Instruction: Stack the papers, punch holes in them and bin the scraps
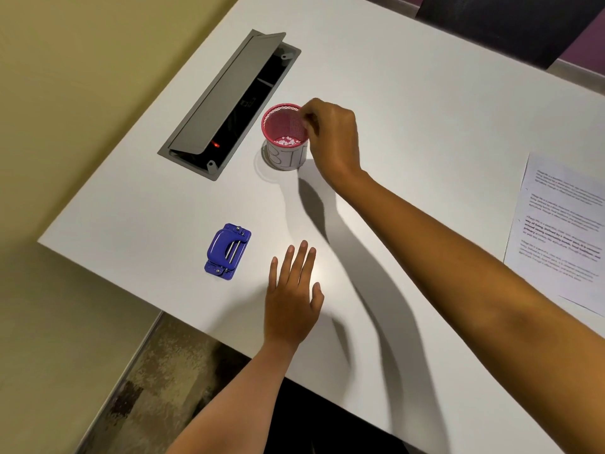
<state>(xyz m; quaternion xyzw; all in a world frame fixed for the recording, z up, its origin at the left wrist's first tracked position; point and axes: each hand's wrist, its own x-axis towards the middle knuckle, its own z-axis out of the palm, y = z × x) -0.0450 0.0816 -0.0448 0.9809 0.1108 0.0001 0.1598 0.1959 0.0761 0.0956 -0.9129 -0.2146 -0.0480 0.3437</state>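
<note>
A pink mesh cup (282, 126) wrapped in a white label marked BIN stands mid-table, with white paper dots on its bottom. My right hand (332, 134) hovers at the cup's right rim, fingertips curled together over the opening; I cannot tell whether they hold scraps. My left hand (293, 298) lies flat on the table near the front edge, fingers straight. A blue hole punch (227, 252) sits just left of it, untouched. The printed papers (556, 224) lie stacked at the right edge of the view, with punched holes along their left margin.
A grey cable hatch (226, 103) with its lid raised is set into the white table (425, 109) left of the cup. The table's left edge runs diagonally past the hole punch. A dark chair back (510, 24) stands at the far side.
</note>
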